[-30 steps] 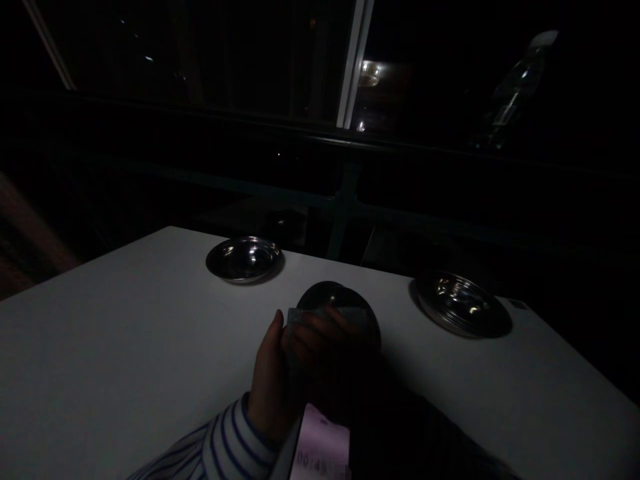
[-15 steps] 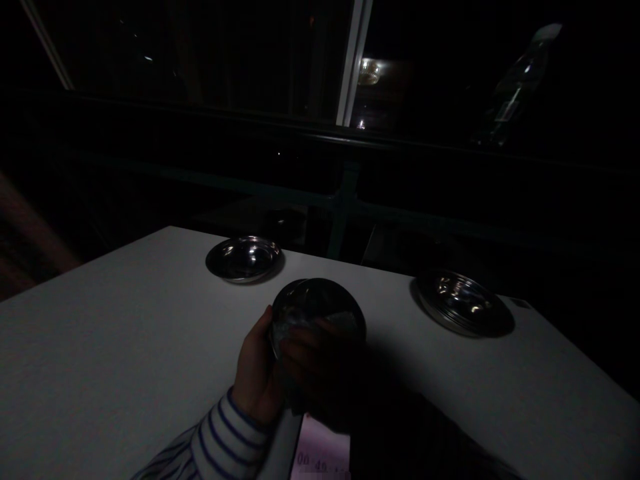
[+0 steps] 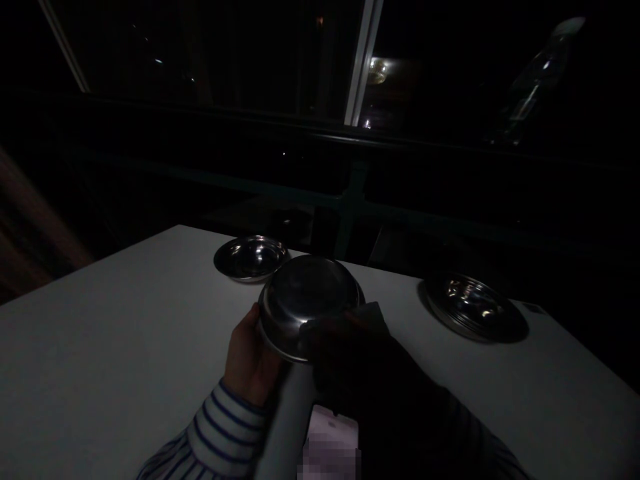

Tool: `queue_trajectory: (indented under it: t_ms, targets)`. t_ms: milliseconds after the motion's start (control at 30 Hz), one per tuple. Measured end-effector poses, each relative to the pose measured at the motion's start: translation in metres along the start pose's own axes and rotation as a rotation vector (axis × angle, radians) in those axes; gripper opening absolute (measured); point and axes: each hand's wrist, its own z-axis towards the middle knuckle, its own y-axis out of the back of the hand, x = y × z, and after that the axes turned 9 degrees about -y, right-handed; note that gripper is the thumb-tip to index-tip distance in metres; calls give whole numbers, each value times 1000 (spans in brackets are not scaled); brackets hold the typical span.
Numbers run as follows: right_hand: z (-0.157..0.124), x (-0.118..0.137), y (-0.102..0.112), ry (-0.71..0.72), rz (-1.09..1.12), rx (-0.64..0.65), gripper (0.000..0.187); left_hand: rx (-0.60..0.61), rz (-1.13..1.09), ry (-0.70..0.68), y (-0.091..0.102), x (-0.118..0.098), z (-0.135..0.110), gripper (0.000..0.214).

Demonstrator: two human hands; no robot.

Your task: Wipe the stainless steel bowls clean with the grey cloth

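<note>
My left hand (image 3: 250, 357) grips a shiny steel bowl (image 3: 313, 293) by its left rim, thumb on the edge, above the near middle of the table. The bowl's rounded underside faces up towards me. In deep shadow, my right hand (image 3: 345, 347) is closed on a thin cloth (image 3: 375, 316) and lies against the bowl's lower right side. A corner of the cloth sticks out past the fingers; whether it is fabric or paper I cannot tell. Beyond the held bowl a single steel bowl (image 3: 251, 259) stands open side up, and to the right is a stack of steel bowls (image 3: 473, 307).
The white table (image 3: 125, 333) has its far edge just behind the bowls. A lit phone (image 3: 333, 433) lies close to me, under my right arm. Past the table are a window frame (image 3: 363, 63), a plastic bottle (image 3: 537, 80) at upper right and a curtain-like fabric (image 3: 35, 220) at left.
The held bowl has turned so its underside shows more fully. My right hand with the cloth has slid from the bowl's middle to its lower right side. The view has shifted slightly.
</note>
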Motion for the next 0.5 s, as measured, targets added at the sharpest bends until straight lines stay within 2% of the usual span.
queue_trajectory:
  t_ms: [133,233,333,500]
  targets:
    - [-2,-18,6,27,-46,-117,28,20,-57,71,-1,2,-1,30]
    - [-9,-23,-3,-16,-41,-207,30,-1,-39,110,-2,6,-1,33]
    - [-15,-14,-18,-30,-39,-192,32,-20,-3,113,-1,10,-3,30]
    - [-15,10,-28,8,-54,-141,40,60,-13,240,3,19,-12,29]
